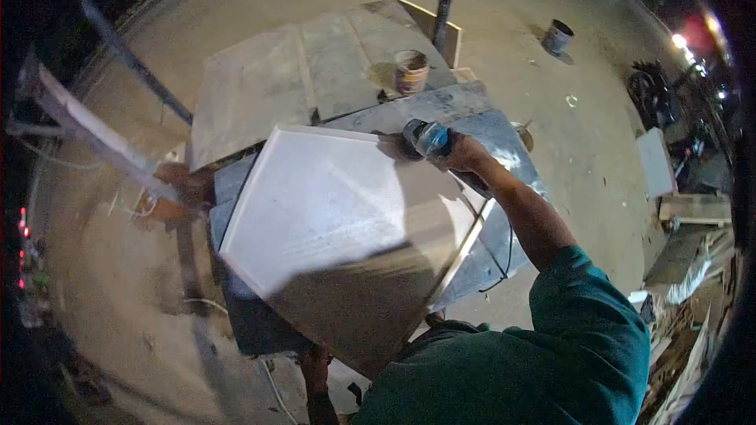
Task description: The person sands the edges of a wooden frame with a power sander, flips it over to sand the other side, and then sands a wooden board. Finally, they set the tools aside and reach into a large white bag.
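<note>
A blue and black corded power tool [429, 140] is in my right hand [468, 154], with my fingers wrapped round its body. It stands at the far right edge of a pale, flat panel [339, 205] that has raised, light-coloured edge strips. The exact kind of tool is hard to make out. Down at the panel's near edge is my left hand [316, 364], dim and partly hidden, so its grip does not show. Beneath the panel lies a dark metal-looking tabletop [264, 327]. My right arm's shadow crosses the panel.
Beyond the panel, a paint-stained bucket [411, 72] stands near a large grey board [260, 83]. A thin cord [510, 248] hangs over the right side. Another bucket [557, 38] is on the ground, upright posts [445, 0] rise behind, and scrap wood [693, 330] is piled at right.
</note>
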### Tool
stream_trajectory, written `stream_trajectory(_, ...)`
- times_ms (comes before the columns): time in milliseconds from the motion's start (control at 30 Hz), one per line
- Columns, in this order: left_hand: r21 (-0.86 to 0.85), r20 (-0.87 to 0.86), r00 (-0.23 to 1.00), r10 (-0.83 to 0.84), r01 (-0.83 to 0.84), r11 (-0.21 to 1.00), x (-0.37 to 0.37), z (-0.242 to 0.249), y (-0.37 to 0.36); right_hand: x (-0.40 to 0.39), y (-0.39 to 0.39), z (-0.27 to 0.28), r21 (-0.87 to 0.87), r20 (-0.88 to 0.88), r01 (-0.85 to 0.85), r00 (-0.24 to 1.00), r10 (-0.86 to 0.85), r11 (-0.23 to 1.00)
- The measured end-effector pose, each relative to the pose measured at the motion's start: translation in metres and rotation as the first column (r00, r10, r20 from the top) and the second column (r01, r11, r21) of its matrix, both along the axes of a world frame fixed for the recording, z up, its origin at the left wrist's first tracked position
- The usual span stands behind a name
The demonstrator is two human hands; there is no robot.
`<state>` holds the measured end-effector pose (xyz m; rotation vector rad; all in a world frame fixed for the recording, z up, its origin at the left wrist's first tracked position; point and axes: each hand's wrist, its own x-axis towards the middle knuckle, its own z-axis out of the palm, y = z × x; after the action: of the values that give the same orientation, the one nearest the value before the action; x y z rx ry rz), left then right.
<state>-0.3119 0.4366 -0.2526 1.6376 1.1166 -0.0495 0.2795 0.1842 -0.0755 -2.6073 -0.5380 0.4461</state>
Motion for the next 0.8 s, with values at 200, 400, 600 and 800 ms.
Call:
stream_trajectory(200, -0.132, -0.034, 0.989, 0.147, -0.150, 0.980, 0.021, 0.037, -0.008, -0.030, -0.074, 0.023, 0.038, 0.051, 0.111, 0.992, -0.113, 0.993)
stream_trajectory(400, -0.201, -0.026, 0.971, 0.236, -0.236, 0.951, -0.002, -0.016, 0.016, -0.032, -0.154, 0.005, 0.009, 0.035, 0.135, 0.990, -0.135, 0.991)
stream_trajectory(600, -0.184, -0.002, 0.980, 0.199, -0.196, 0.963, 0.005, 0.003, 0.010, -0.047, -0.192, 0.016, 0.041, -0.001, 0.240, 0.971, -0.240, 0.970)
stream_trajectory(800, -0.182, 0.011, 0.983, 0.184, -0.179, 0.967, -0.005, -0.003, 0.013, -0.048, -0.235, 0.004, -0.006, 0.053, 0.356, 0.933, -0.355, 0.935)
